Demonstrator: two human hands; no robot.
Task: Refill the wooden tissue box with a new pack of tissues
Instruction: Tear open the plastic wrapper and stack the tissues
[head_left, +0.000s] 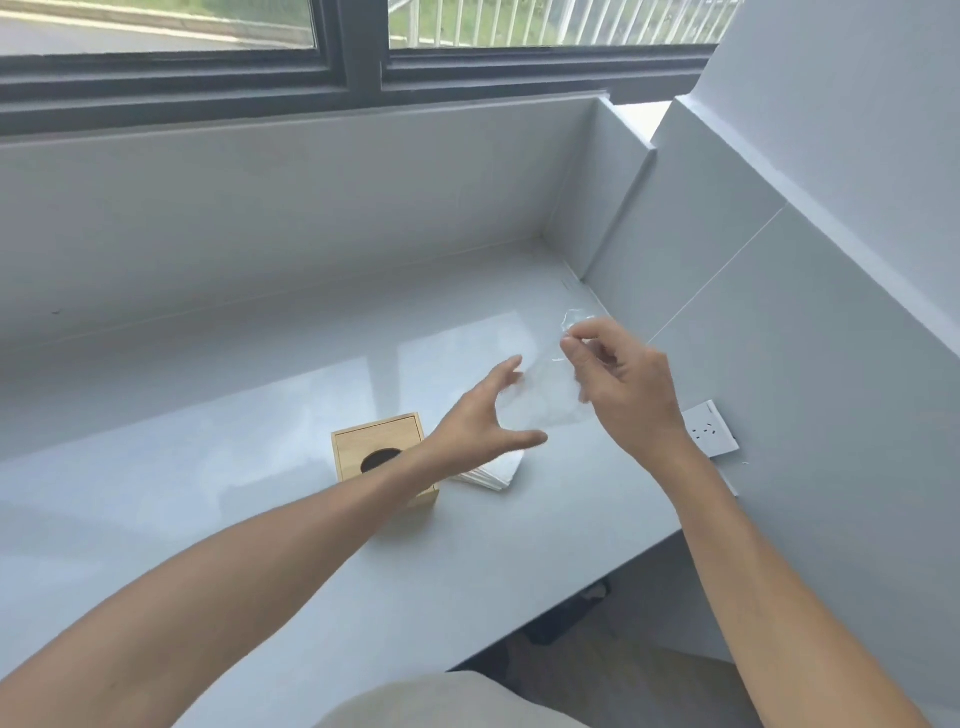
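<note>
My right hand (618, 384) is pinching the clear plastic wrapper (540, 395); my left hand (483, 421) is spread open and empty. The tissue stack (493, 475) lies right under my left palm, with the wooden tissue box (382, 447) touching it beside my left wrist, so left's nearer.

There is one view, from the person's head. It looks forward and down at the counter (218, 519) from close above. The window (353, 47) is at the top, far behind the counter. Both arms reach out from the bottom.
</note>
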